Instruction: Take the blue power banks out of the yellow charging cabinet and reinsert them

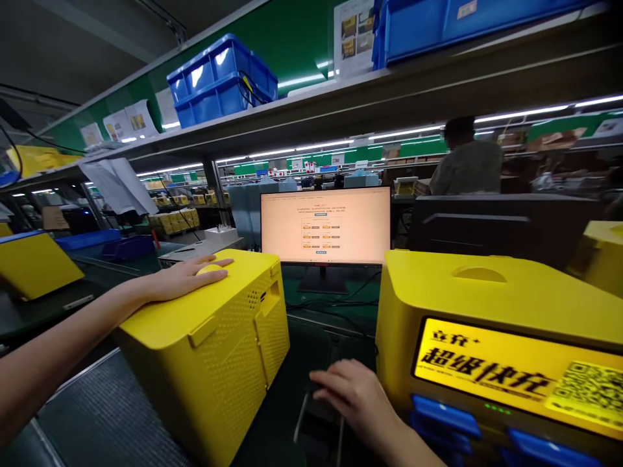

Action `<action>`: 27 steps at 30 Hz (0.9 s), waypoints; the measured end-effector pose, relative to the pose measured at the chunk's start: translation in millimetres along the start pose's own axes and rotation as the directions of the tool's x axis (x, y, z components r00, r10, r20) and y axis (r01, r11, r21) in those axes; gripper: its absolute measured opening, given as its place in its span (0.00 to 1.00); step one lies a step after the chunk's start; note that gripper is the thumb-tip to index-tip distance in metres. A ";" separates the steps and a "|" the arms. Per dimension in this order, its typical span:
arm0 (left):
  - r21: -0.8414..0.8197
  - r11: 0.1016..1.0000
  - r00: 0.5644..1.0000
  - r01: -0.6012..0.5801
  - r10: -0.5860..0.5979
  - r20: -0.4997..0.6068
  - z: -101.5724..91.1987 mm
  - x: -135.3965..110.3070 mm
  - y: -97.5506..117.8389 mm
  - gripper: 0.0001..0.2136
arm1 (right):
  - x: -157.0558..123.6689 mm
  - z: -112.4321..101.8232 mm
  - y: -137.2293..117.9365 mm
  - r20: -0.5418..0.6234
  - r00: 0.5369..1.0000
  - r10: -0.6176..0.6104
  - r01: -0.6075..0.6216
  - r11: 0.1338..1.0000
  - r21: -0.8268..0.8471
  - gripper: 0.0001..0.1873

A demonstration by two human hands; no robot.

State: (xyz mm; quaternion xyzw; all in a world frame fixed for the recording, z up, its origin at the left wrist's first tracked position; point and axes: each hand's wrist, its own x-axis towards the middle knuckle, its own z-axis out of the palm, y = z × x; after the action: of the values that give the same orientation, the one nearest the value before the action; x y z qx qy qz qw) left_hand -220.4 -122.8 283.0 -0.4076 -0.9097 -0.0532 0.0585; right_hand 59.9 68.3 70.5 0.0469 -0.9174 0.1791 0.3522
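My left hand [197, 279] lies flat, fingers spread, on the top of a yellow power-bank cabinet [228, 350]. The cabinet's perforated side, with a small panel and a recessed port, faces right. Between the two cabinets my right hand [353, 392] hangs low with its fingers loosely stretched to the left. Below its fingertips is a dark object with thin pale edges [300, 418]; whether they touch I cannot tell. At the right stands a second yellow cabinet [467, 285] with a lit yellow screen [491, 370] showing a QR code. Blue slot pieces [445, 415] sit beneath the screen.
A monitor [325, 227] stands behind the cabinets, with black cables [335, 305] below it. Blue bins [221, 81] rest on the overhead shelf [311, 107]. More yellow cabinets [39, 263] are at the left. A person [467, 159] is in the background at right.
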 end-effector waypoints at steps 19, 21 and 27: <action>-0.200 0.967 0.978 -0.156 0.180 0.107 7.5 -2.7 18.2 0.29 | 109.9 16.0 -17.5 -0.263 0.965 0.018 -0.077 0.973 -0.217 0.13; -0.210 0.964 0.978 -0.161 0.184 0.097 8.1 -3.1 18.1 0.28 | 114.6 17.5 -20.5 -0.251 0.968 0.013 -0.085 0.957 -0.278 0.11; -0.150 0.985 0.994 -0.090 0.097 0.043 9.9 1.9 20.5 0.32 | 135.9 17.2 -14.2 -0.095 0.994 0.056 -0.089 0.916 -0.392 0.09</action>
State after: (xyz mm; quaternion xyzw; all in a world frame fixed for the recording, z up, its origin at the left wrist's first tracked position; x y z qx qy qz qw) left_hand -207.0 -106.4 274.5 -0.4542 -0.8843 -0.1077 0.0078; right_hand -49.5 54.3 153.0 -0.0666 -0.9206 0.0047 0.3847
